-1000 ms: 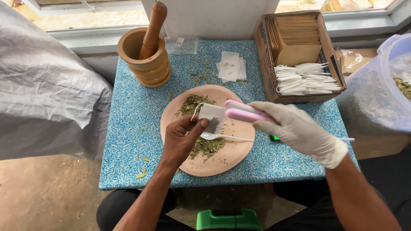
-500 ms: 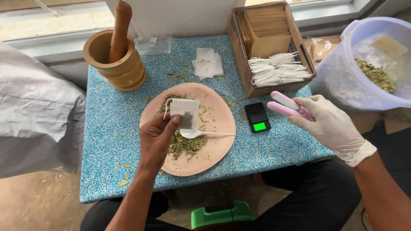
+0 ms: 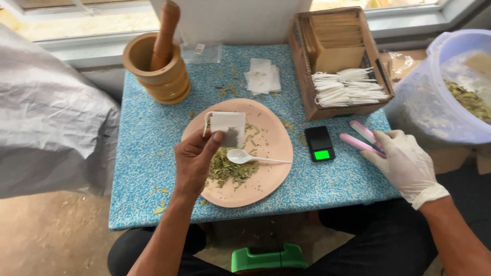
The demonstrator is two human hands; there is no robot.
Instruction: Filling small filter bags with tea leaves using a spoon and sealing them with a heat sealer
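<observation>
Left hand [image 3: 197, 158] pinches small white paper sachet [image 3: 228, 128] w/ thumb over round pink plate [image 3: 276, 153]—keep it level; gloved right hand [image 3: 406, 163] grips pink clamp sealer [image 3: 363, 139], jaws apart.

My table [image 3: 148, 153] carries a plate [image 3: 276, 168] under my left hand [image 3: 197, 158], a scale [image 3: 319, 144] beside my right hand [image 3: 404, 163], a mortar [image 3: 158, 71] and a box [image 3: 337, 61] beyond.

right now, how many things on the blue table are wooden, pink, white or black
wooden: 2, mortar, pestle
pink: 2, plate, sealer tool under the gloved right hand
white: 2, spoon, filter bag in the left hand
black: 1, pocket scale
total: 7
</observation>
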